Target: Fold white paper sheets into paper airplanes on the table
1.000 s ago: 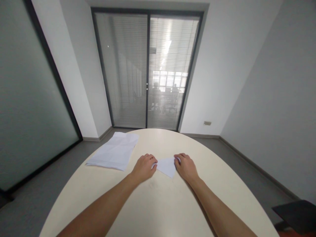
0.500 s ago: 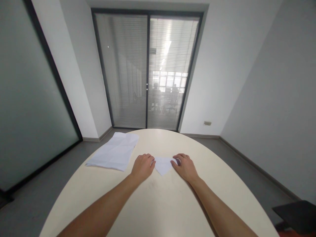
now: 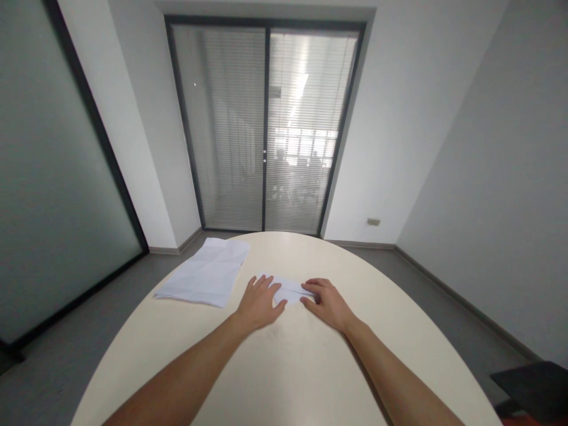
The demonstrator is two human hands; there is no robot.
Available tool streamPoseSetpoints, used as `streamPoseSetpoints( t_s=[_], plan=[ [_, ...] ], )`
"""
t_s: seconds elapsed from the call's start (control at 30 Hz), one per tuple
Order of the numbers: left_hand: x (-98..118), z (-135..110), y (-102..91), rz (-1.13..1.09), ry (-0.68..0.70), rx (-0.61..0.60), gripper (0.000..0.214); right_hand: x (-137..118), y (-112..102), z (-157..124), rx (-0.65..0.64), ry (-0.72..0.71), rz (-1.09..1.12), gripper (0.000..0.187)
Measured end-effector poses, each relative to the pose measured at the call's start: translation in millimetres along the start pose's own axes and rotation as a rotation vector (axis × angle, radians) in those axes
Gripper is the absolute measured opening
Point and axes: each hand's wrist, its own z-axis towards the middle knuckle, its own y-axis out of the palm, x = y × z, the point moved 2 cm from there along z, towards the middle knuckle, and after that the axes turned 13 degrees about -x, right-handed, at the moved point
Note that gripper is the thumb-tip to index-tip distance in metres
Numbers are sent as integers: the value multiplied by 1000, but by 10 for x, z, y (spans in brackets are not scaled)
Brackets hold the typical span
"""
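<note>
A small folded sheet of white paper (image 3: 290,288) lies on the table between my two hands, with a crease or flap edge running across it. My left hand (image 3: 260,302) rests at its left side, fingers spread over the paper and the thumb stretched along its lower edge. On the other side, my right hand (image 3: 326,302) has its fingers on the upper right part of the paper and its thumb below. The paper's right corner goes in between that thumb and fingers, where its end is hidden.
The round cream table (image 3: 284,367) fills the lower view. At its left edge lies a stack of creased white paper sheets (image 3: 206,272). Beyond stands a glass partition with blinds (image 3: 266,130). A dark chair part (image 3: 532,384) shows at the lower right.
The small paper's downward-pointing shape has given way to a flatter one with a crease across it. My left fingers have spread out over it, and my right thumb has shifted slightly left and down.
</note>
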Motion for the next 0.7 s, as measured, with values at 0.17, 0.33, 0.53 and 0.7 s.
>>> streamPoseSetpoints(
  t_s=[0.17,0.33,0.53,0.7],
  plan=[
    [2,-4,-5,-22,6,-24,56,12,4,0,-10,3,28,34],
    [19,-8,-48,-37,39,9,52,11,12,4,-8,14,34,34],
    [43,-2,-60,-9,97,26,45,-6,1,3,-9,2,22,34],
    [41,-11,-73,-10,104,23,44,-6,-7,1,-13,-13,49,31]
  ],
)
